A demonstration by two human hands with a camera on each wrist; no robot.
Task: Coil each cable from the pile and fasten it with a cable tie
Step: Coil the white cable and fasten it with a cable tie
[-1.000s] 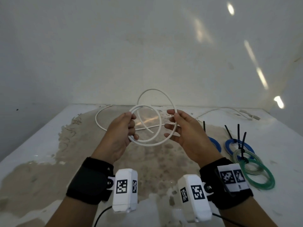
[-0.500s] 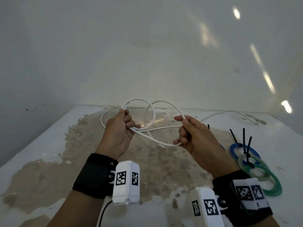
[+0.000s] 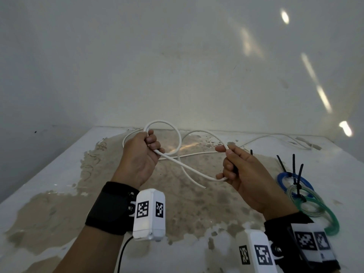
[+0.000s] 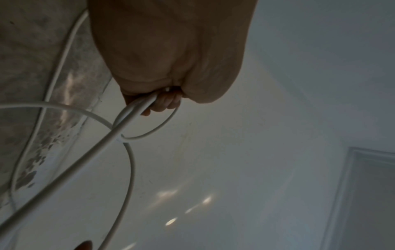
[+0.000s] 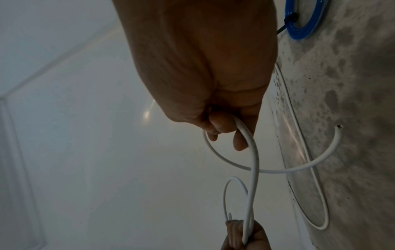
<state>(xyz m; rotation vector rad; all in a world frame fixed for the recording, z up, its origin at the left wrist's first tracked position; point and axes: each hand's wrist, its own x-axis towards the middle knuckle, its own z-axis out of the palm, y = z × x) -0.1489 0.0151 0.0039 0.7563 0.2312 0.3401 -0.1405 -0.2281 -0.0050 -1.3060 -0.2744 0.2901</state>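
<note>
Stained tabletop: white cable strung crosswise between left hand and right hand, both gripping loops.

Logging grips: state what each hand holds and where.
Left hand grips the white cable at its gathered loops; right hand holds the next loop's bend.

white cable, blue coil, green coil

Both hands, left and right, grip white cable loops above stained table.
</note>
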